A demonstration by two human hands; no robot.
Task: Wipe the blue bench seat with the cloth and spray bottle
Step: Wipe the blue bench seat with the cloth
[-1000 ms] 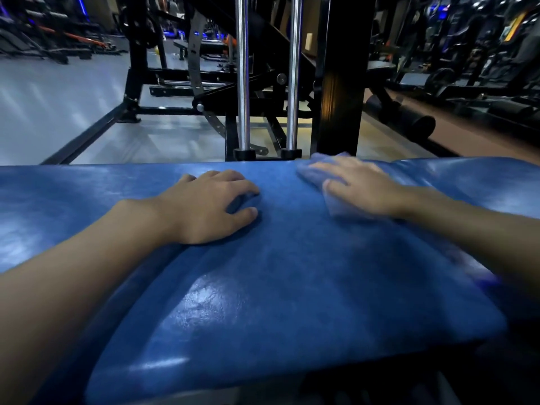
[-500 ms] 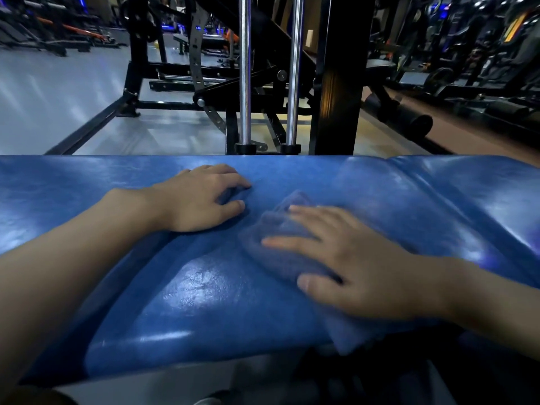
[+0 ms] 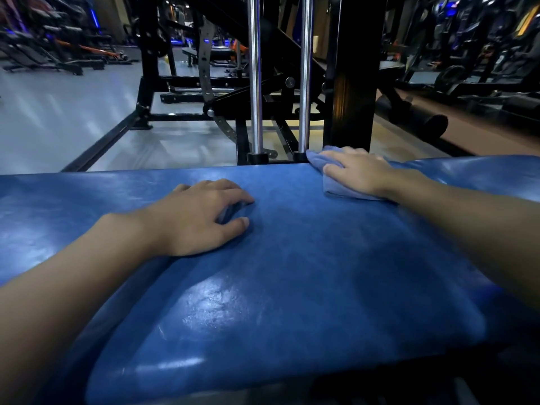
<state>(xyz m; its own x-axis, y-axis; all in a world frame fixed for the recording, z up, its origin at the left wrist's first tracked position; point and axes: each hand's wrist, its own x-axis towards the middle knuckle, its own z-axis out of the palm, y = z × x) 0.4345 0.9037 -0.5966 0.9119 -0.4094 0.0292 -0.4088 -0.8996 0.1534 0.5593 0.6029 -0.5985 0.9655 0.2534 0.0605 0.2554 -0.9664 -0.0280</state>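
Under right hand: cloth, pressed w/ flat fingers, at far edge of blue tabletop.
Left hand: fingers relaxed, palm down on blue tabletop, holds nothing.
Beyond right hand: 2 chrome rods, black post.

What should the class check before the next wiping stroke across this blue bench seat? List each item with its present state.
1. Grip: ok. The right hand presses the cloth flat.
2. Contact: ok. The cloth lies on the blue bench seat, at its far edge.
3. Stroke path: not ok for a leftward pass. The left hand rests on the seat, left of the cloth.
4. Clearance: cannot tell. The cloth's corner is close to the base of the chrome rods; whether they touch is unclear.
5. The spray bottle: cannot tell, not in view.
6. Seat dampness: cannot tell; only a sheen shows.
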